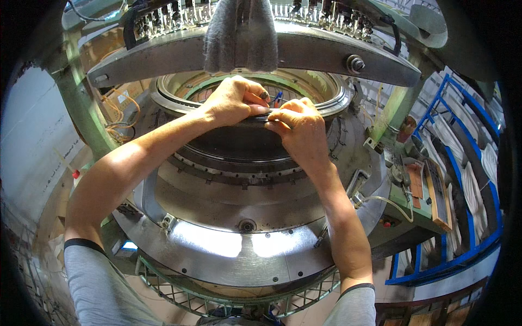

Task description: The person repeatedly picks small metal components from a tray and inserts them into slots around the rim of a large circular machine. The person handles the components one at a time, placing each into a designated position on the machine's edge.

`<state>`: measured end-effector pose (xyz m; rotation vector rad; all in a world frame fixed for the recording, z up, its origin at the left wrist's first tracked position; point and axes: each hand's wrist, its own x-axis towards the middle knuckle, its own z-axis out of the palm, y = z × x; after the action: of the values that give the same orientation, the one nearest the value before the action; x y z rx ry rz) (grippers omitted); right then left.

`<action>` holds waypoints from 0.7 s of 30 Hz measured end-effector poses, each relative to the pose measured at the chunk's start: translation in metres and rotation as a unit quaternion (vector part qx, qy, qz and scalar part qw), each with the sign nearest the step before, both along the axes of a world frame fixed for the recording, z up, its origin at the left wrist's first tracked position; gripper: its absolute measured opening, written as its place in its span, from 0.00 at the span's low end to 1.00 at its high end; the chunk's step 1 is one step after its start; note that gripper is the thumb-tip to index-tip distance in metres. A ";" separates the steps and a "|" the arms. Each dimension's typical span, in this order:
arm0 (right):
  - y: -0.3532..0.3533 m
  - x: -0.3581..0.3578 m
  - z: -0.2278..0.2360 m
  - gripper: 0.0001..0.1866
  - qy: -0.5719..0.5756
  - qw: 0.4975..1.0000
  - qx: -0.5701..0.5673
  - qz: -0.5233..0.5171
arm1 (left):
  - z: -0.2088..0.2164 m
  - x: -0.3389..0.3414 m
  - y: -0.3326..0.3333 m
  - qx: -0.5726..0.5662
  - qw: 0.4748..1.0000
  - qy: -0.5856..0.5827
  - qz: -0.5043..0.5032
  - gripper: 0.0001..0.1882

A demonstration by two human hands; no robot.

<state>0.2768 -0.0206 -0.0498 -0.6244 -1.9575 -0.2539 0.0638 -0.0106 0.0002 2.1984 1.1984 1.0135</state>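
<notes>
Both of my hands meet at the near rim of a round metal cylinder point(234, 142) in the middle of a large circular machine, which looks like a knitting machine. My left hand point(231, 102) is closed, with a small dark round piece showing by its curled fingers. Fingers and thumb of my right hand point(302, 130) pinch together at the same spot on the rim. Whatever sits between the fingertips is too small to name. Just behind them, inside the ring point(338, 103), a blue-handled tool point(278, 99) shows in part.
A thick metal beam point(315, 51) crosses above my hands, with a grey cloth point(239, 38) hanging over it. Green posts point(81, 103) flank the machine. At right, a side table holds a wooden-edged tray point(435, 190); beyond stands a blue rack point(467, 212) with white fabric.
</notes>
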 end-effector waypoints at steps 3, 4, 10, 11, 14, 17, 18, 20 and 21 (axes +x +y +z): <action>-0.001 -0.001 0.000 0.08 0.002 1.000 -0.003 -0.004 | 0.001 -0.002 0.002 -0.011 1.000 -0.004 -0.011 0.13; -0.002 0.000 -0.001 0.09 0.000 1.000 -0.002 -0.003 | 0.001 -0.002 0.003 -0.012 1.000 -0.008 -0.015 0.13; -0.003 0.000 0.000 0.09 -0.009 1.000 0.018 0.005 | -0.002 -0.004 0.005 -0.007 1.000 -0.011 -0.025 0.13; -0.003 0.000 0.000 0.08 -0.008 1.000 0.019 0.004 | -0.003 -0.004 0.005 -0.005 0.999 -0.017 -0.032 0.13; -0.003 -0.002 0.001 0.06 -0.002 1.000 0.017 -0.001 | -0.005 -0.005 0.005 0.001 0.999 -0.028 -0.044 0.12; -0.005 -0.003 0.001 0.07 -0.001 1.000 0.011 -0.013 | -0.004 -0.005 0.005 0.003 0.999 -0.014 -0.038 0.12; -0.007 -0.003 0.000 0.08 -0.007 1.000 0.017 -0.014 | -0.004 -0.005 0.005 -0.002 0.999 -0.018 -0.041 0.12; -0.007 -0.003 0.000 0.09 -0.015 0.999 0.024 -0.014 | -0.004 -0.006 0.004 -0.006 0.999 -0.019 -0.039 0.12; -0.007 -0.004 0.001 0.09 -0.017 0.999 0.025 -0.013 | -0.004 -0.006 0.005 -0.007 0.999 -0.017 -0.034 0.12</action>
<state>0.2733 -0.0278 -0.0491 -0.6165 -1.9707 -0.3317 0.0578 -0.0059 -0.0035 2.1874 1.1040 1.0066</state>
